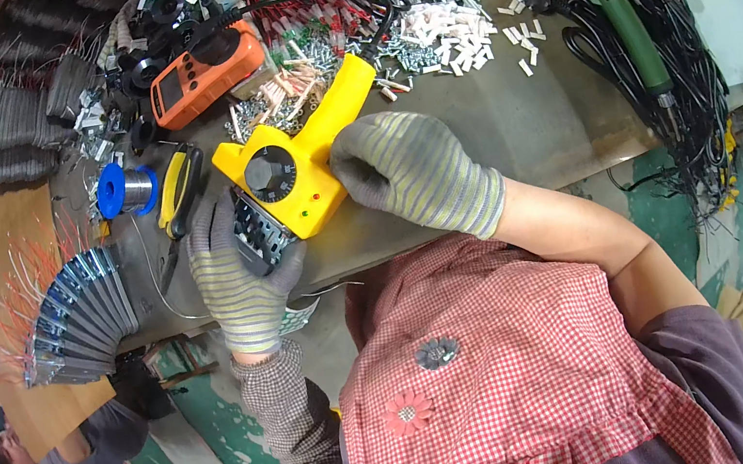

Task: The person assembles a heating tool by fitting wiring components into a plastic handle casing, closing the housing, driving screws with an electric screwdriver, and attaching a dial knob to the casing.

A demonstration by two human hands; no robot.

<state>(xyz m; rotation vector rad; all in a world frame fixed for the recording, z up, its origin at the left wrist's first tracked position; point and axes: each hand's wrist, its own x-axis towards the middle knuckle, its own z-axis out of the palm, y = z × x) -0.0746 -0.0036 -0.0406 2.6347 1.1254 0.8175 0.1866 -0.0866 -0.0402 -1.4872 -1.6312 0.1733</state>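
Checked apron [513, 375] nearest, 2 gloved grips, left hand [236, 274] and right hand [415, 170], closed around yellow tool [302, 170]

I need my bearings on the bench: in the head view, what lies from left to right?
Fanned stack of metal plates → blue solder spool → left hand → yellow tool with black dial → right hand → green rotary tool.

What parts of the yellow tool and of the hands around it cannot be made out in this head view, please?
- Yellow tool: its underside and near right edge, covered by the right hand.
- Dark metal part at the tool's near end: its lower side, hidden in the left hand.
- Fingertips of both hands: inside striped gloves.
- Dial markings: too small to read.
- Tool's black cord: lost among the screws and wires.
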